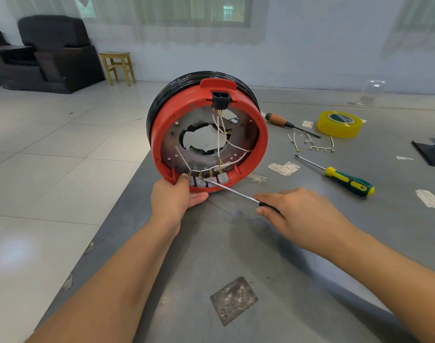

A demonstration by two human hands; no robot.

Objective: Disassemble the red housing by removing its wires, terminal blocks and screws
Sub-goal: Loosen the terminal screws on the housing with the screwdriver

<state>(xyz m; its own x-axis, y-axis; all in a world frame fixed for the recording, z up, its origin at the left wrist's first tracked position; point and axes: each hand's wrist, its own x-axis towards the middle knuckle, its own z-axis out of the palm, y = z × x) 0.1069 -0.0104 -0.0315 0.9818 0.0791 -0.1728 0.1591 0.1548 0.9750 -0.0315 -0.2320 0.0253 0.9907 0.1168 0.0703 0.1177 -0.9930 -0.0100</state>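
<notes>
Right hand (298, 209) first, nearest me: fingers clenched on the screwdriver (230, 191), its shaft slanting up-left to the terminal blocks (207, 180) inside the lower rim. Left hand (173, 196) grips that rim, steadying the red housing (209, 134) upright at the table's (261, 256) left edge, wires (220, 134) attached.

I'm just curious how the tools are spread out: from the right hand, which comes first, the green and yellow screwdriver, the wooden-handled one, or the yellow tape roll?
From the right hand, in the head view:
1. Green and yellow screwdriver, lying just beyond the hand to its right.
2. Wooden-handled screwdriver, farther back on the table, beside the red housing.
3. Yellow tape roll, farther back and to the right.
</notes>
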